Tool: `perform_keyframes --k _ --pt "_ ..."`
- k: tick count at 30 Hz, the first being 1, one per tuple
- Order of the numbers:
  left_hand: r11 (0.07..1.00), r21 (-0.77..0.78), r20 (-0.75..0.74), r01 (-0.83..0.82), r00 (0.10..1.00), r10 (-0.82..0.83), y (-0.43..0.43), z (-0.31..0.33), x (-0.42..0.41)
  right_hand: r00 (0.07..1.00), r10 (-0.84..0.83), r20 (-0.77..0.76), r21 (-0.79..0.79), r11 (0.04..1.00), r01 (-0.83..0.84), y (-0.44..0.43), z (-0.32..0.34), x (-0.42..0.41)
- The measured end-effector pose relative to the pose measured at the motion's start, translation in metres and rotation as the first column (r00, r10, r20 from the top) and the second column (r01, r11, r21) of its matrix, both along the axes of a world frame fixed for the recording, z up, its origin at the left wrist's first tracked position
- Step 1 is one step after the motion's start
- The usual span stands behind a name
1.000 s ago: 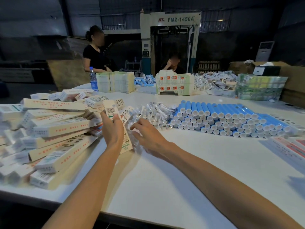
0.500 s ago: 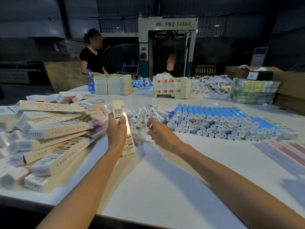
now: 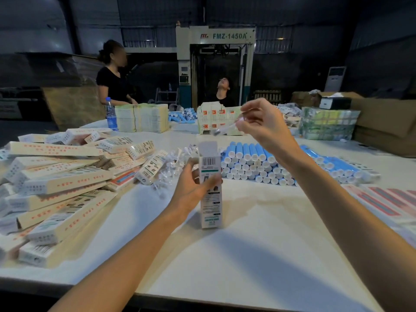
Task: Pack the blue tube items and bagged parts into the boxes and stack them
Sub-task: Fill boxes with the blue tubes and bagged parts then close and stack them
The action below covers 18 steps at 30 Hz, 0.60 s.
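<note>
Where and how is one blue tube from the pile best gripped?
Probably a top-row tube, pinched at its white cap from the near side: the tubes lie flat, packed side by side, caps facing the person, leaving only cap ends free.

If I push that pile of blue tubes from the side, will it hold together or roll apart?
Likely roll apart: the blue tubes are cylinders lying side by side in loose layers. The top row would probably tumble first, since it only sits in the grooves of the row below. The white table looks smooth, so it may not slow them.
</note>
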State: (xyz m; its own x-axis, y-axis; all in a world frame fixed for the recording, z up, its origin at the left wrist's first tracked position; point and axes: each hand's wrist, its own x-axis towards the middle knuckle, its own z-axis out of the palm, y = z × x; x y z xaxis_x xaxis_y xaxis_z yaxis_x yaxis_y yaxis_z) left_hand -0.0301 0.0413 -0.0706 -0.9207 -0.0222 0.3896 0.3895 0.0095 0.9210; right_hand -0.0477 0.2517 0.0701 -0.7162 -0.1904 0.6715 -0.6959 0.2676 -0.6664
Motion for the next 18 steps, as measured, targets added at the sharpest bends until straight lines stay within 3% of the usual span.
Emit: perform_keyframes --k 5,9,15,18 --pt "0.999 0.028 -0.014 0.045 0.999 -0.044 0.002 -0.001 0.001 1.000 0.021 -0.020 0.384 0.923 -0.012 -0.015 0.012 0.000" --pt "0.998 0.026 -0.021 0.062 0.998 -0.061 0.004 0.001 0.003 0.996 0.051 0.075 0.403 0.912 -0.077 -0.031 0.000 -0.004" --pt "0.994 0.059 -0.031 0.091 0.996 -0.089 0.003 0.001 0.005 0.997 0.060 -0.047 0.388 0.921 -0.037 -0.047 -0.017 -0.002" --pt "0.994 0.050 -0.045 0.092 0.995 -0.090 0.004 0.002 0.005 0.988 0.049 -0.148 0.492 0.870 0.030 -0.049 -0.024 -0.001"
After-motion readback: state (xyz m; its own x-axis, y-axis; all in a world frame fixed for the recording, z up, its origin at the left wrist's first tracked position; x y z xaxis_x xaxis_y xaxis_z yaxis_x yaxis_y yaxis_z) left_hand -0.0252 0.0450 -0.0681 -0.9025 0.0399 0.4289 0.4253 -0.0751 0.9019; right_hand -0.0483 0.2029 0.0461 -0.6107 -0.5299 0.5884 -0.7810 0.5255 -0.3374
